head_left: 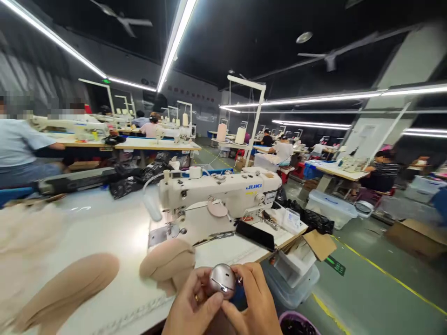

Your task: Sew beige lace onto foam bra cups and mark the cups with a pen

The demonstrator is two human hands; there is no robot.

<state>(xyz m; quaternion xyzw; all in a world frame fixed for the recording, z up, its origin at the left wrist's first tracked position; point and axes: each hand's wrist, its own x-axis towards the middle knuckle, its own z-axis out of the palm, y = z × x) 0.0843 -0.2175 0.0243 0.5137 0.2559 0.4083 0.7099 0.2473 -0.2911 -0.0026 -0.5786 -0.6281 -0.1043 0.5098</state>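
Note:
Both hands meet at the bottom centre over the table's front edge. My left hand [193, 307] and my right hand [256, 300] are closed round a small round silver metal part [222, 279], which looks like a bobbin case. Fingers of both hands pinch it from either side. Just beyond lies beige fabric [167, 263], and behind that stands a white Juki sewing machine [220, 193] on the white table [115, 232].
More beige fabric [66, 288] lies at the left. A black phone [255, 235] and small boxes sit right of the machine. Plastic bins [330, 207] and cardboard [417, 235] stand on the floor at the right. Other people sit at sewing stations behind.

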